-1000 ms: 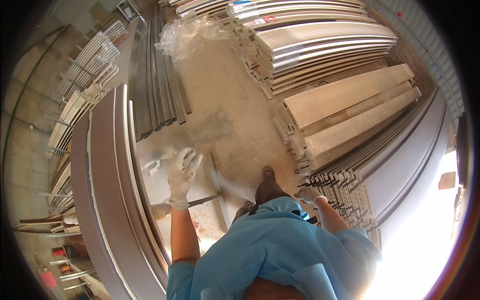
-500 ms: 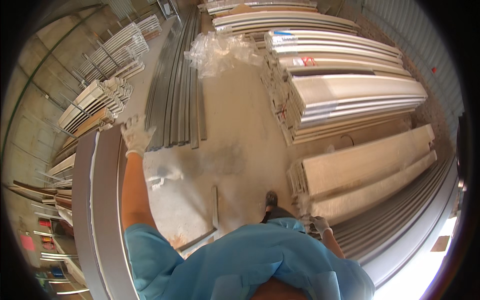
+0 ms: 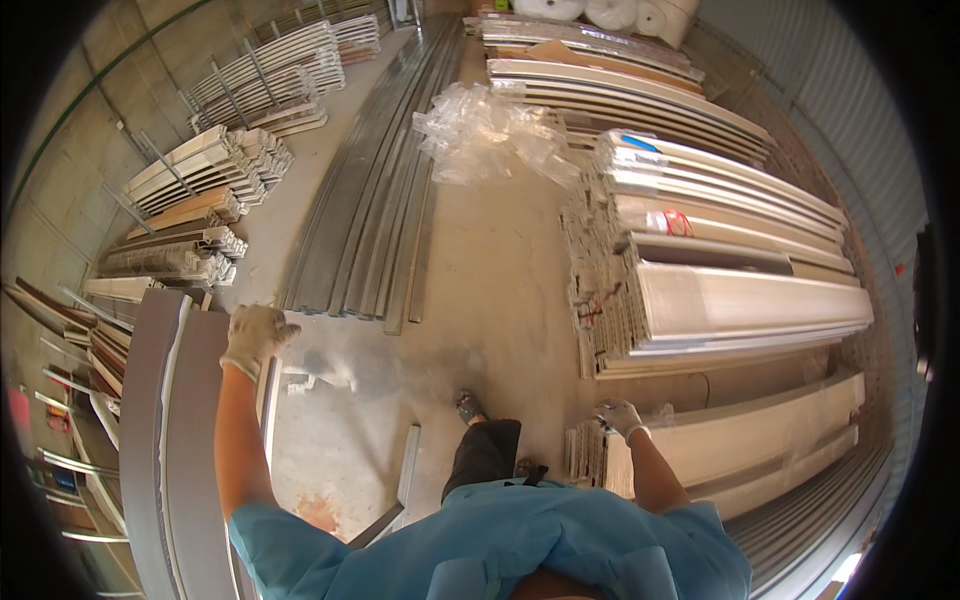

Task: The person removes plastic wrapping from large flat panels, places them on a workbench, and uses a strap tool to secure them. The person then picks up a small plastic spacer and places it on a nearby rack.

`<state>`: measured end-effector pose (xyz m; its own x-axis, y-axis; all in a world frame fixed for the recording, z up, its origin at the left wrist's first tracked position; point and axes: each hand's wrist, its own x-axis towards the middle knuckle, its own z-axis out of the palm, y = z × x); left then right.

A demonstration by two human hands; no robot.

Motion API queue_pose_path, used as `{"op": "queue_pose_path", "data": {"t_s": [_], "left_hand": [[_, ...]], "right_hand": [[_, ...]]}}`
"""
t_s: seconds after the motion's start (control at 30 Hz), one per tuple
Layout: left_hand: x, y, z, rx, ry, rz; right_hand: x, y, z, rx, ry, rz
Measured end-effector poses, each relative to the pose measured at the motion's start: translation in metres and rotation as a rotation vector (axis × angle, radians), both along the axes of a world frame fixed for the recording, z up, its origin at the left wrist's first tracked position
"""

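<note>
My left hand (image 3: 257, 336), in a pale work glove, is over the far end of a stack of long brown panels (image 3: 195, 420). Its fingers are curled, and what they hold, if anything, is hidden. A pale strip (image 3: 268, 405) shows beside that forearm. On the right, my right hand (image 3: 620, 417), also gloved, hangs near the end of a long beige wrapped bundle (image 3: 740, 430). Its fingers are slightly bent and apart, with nothing visible in them; contact with the bundle cannot be told.
Long grey metal profiles (image 3: 370, 200) lie ahead on the floor. Crumpled clear plastic film (image 3: 490, 135) is beside them. Wrapped panels (image 3: 755, 300) are piled at right; racked profiles (image 3: 180, 170) line the left. A thin grey bar (image 3: 409, 465) lies near my foot (image 3: 470, 407).
The view has moved forward and turned, and a foot shows further ahead. My left hand's spread fingers have curled. My right hand has come forward beside the beige bundle's end.
</note>
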<state>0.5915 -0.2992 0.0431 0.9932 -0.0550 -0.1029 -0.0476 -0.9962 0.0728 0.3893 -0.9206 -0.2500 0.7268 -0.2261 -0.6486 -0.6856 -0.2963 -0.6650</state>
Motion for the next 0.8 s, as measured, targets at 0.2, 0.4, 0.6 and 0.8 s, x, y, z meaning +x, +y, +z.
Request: {"op": "queue_pose_path", "data": {"t_s": [0.2, 0.4, 0.6, 0.8], "left_hand": [[-0.008, 0.003, -0.002, 0.147, -0.066, -0.176], [-0.015, 0.005, 0.0, 0.109, -0.132, -0.251], [-0.019, 0.002, 0.01, 0.13, 0.077, -0.081], [0.035, -0.015, 0.015, 0.004, 0.15, -0.104]], "right_hand": [[0.108, 0.045, 0.028, 0.018, 0.142, 0.029], [0.144, 0.06, 0.041, 0.042, 0.069, -0.112], [0.138, 0.027, 0.011, -0.045, 0.259, -0.105], [0.199, -0.039, -0.055, -0.85, 0.14, 0.995]]}}
